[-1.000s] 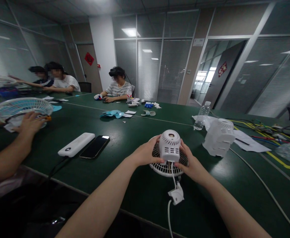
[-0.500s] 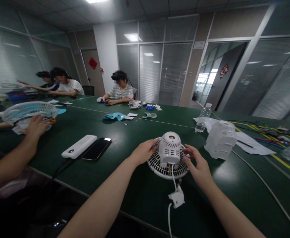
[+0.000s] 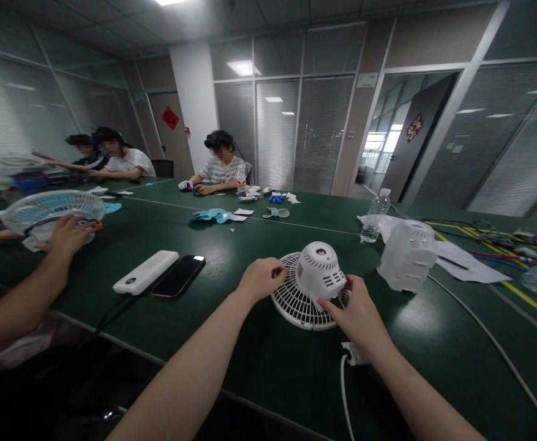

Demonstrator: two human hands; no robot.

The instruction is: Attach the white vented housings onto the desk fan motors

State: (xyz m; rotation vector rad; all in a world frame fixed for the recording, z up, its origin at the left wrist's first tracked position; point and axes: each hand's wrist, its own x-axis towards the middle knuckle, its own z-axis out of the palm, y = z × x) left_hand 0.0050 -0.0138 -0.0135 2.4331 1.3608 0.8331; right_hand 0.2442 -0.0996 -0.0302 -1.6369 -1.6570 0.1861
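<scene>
A small white fan lies grille-down on the green table in front of me. Its rear motor housing [image 3: 319, 266] stands up, turned toward the right, above the round wire grille [image 3: 293, 306]. My right hand [image 3: 356, 306] is closed on the lower right side of the housing, thumb in front. At the grille's left rim, my left hand [image 3: 259, 278] has its fingers curled in a pinch; the exact contact is partly hidden. A white cord with a small white block [image 3: 353, 354] hangs below my right hand, which partly covers it.
Left of me lie a white power bank [image 3: 146, 271] and a phone [image 3: 179, 275]. A translucent white housing [image 3: 408, 257] and a water bottle [image 3: 375, 214] stand to the right. A co-worker's hand [image 3: 68, 236] handles another fan [image 3: 52, 208]. Blue blades [image 3: 210, 215] lie farther back.
The motor housing has turned so its slotted side faces right. The cord and block have swung right. My right hand has closed on the housing, and my left fingers have curled in.
</scene>
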